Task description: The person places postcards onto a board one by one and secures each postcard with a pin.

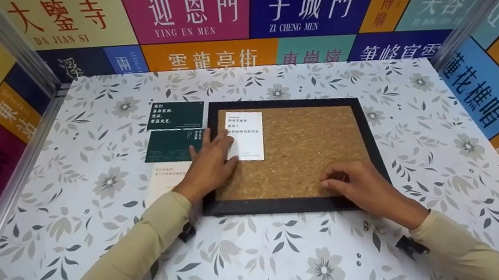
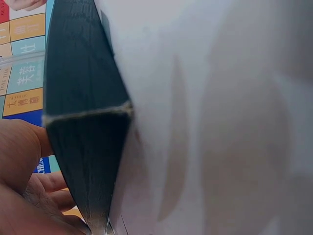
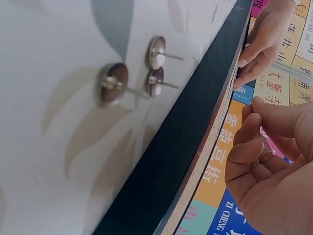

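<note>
In the head view, my left hand (image 1: 212, 162) lies across the left edge of a black-framed cork board (image 1: 306, 148), fingers spread and mostly straight. Its fingertips touch the left side of a white printed card (image 1: 251, 135) on the cork. Over the board's lower right part, my right hand (image 1: 361, 186) has its thumb and index fingertips together, as the right wrist view also shows; I cannot tell whether something small is pinched there. Several metal thumbtacks (image 3: 113, 84) lie point-up or tilted on the table beside the frame, beneath the right wrist.
Two dark green cards (image 1: 175, 114) and a cream card (image 1: 165, 179) form a column left of the board, the cream one partly behind the left hand. Everything rests on a floral tablecloth (image 1: 110, 182). Colourful sign-covered panels (image 1: 189, 7) enclose the back and sides.
</note>
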`<state>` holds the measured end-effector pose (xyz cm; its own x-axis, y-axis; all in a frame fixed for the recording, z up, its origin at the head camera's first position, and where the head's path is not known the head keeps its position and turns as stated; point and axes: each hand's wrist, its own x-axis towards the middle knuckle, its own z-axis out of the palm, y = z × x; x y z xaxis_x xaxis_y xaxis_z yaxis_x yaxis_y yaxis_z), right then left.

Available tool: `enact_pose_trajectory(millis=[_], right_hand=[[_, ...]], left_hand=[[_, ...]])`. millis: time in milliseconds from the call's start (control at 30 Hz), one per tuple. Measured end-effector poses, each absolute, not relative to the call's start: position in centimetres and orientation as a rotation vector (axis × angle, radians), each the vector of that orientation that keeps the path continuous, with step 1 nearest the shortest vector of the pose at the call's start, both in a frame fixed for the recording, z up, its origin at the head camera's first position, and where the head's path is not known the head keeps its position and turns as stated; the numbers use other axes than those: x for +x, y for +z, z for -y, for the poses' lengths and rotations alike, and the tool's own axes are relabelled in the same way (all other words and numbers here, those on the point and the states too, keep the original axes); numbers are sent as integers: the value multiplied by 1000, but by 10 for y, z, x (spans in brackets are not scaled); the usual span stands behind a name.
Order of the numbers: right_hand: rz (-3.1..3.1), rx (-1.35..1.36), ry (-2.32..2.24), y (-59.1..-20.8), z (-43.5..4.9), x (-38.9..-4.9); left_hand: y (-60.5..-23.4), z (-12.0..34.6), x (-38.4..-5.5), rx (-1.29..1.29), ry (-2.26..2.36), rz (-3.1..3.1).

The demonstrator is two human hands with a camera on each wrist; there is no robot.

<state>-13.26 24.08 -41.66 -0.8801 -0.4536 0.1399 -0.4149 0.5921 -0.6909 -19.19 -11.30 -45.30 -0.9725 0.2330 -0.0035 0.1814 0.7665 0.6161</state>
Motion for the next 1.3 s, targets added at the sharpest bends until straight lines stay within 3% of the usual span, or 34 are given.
enact_pose_trajectory(millis=[433,1300], right_hand=[[-2755,-749,-1175,-418,-236,-141],[-2748,-717,-1139,-415,-224,-154]], left_hand=[[-480,118,-206,340,991,-2887],[-458,114,-194,319,1004,-2860]])
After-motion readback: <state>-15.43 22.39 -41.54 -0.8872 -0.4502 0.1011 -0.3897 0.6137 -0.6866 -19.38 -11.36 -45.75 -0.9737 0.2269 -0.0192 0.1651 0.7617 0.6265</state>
